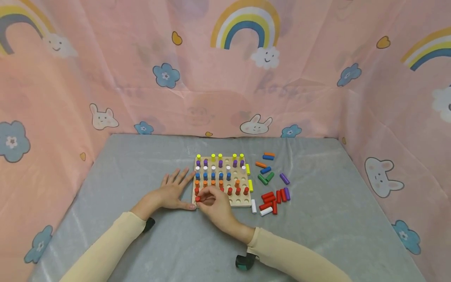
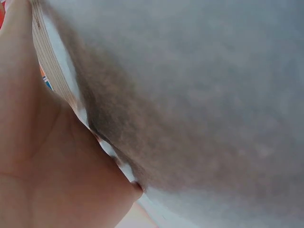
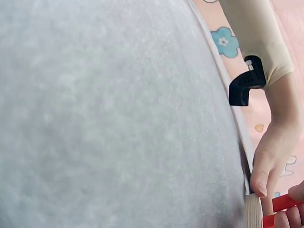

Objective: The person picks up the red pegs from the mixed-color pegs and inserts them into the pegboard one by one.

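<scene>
A wooden pegboard [image 1: 240,205] lies on the table with rows of coloured pegs standing in its holes. At its front left corner my right hand [image 1: 219,208] pinches a red peg [image 1: 198,199] between thumb and fingertips; whether the peg's lower end sits in a hole I cannot tell. My left hand [image 1: 171,194] lies flat beside the board's left side with fingers spread. Its thumb touches the board's corner, as the right wrist view also shows. The pegs under my right hand are partly hidden. In the left wrist view, the palm [image 2: 52,171] is beside the board's wooden edge [image 2: 50,61].
Right of the board lie loose red pegs [image 1: 268,199], green pegs [image 1: 269,177], purple pegs [image 1: 284,179], and blue and orange ones. Two yellow pegs [image 1: 250,185] and a white peg [image 1: 253,206] lie along the board's right side. A pink printed curtain [image 1: 225,94] surrounds the grey-covered table [image 1: 141,250].
</scene>
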Available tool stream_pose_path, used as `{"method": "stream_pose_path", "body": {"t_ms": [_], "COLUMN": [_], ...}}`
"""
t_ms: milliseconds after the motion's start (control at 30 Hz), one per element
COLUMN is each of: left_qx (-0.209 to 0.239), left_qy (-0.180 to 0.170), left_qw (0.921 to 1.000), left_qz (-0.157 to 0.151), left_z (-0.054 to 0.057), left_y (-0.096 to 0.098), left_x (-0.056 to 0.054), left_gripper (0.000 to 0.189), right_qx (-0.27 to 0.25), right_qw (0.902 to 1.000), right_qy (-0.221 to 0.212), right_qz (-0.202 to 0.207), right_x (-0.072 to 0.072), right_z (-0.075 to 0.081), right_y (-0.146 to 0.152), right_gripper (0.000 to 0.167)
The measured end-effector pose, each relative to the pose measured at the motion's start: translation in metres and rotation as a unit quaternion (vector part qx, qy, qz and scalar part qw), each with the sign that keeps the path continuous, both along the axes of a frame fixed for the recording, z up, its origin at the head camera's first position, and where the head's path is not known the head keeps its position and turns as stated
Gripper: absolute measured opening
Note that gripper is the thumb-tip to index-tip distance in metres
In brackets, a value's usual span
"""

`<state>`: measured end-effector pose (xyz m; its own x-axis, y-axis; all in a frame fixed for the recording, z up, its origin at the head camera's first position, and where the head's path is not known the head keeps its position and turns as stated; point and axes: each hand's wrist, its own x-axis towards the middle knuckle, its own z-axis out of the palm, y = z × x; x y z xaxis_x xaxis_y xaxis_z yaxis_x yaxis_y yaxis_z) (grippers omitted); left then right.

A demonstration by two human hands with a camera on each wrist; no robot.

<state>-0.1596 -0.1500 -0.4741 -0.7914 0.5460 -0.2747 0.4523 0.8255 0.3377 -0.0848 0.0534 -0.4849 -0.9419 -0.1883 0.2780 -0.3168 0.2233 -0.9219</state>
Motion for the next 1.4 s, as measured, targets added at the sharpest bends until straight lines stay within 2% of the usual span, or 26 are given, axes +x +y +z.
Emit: {"method": "stream_pose_path", "body": {"t_ms": [367, 733, 1100, 1400], "left_qx": [-0.009, -0.025, -0.019, -0.018], "left_qy": [0.005, 0.011, 0.010, 0.016], "left_qw": [0.9999, 0.9996, 0.9997, 0.9997], "left_qz": [-0.007, -0.002, -0.007, -0.006], "left_z": [0.003, 0.007, 0.002, 0.003], "left_y": [0.001, 0.003, 0.002, 0.002], "left_x": [-0.001, 0.002, 0.001, 0.002], "left_gripper": [0.121, 0.126, 0.125, 0.125], "right_qx": [0.006, 0.046, 0.088, 0.075], "right_qw": [0.9999, 0.9982, 0.9929, 0.9945], "right_qy": [0.002, 0.034, 0.059, 0.055], "right_qz": [0.008, -0.017, -0.055, -0.047], "right_x": [0.001, -0.002, -0.001, -0.002], "right_z": [0.000, -0.005, -0.003, -0.004], "right_y": [-0.005, -0.009, -0.013, -0.012], "right_gripper": [0.022, 0.019, 0.016, 0.019]}}
